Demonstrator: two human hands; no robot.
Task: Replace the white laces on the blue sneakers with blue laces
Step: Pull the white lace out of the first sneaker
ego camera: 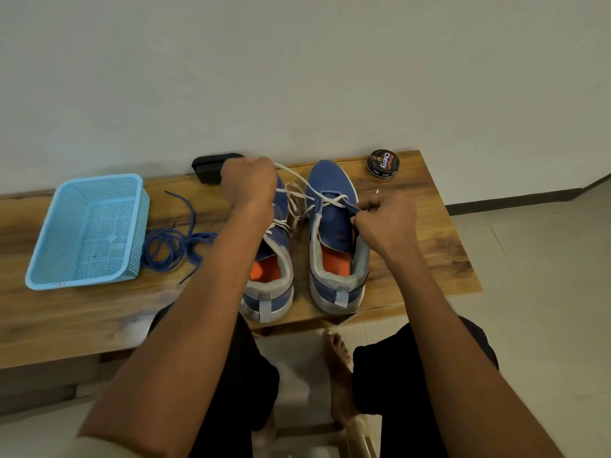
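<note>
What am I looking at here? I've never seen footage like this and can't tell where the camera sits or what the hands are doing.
There is no machine: a person wears one camera on the head, looking down at their own arms. The left hand pulls a white lace out of the right sneaker; the right hand grips that shoe by its eyelet edge. The left sneaker stands beside it on a wooden table. Also there: blue laces in a loose pile, a blue basket, a polish tin and a black object by the wall.
</note>
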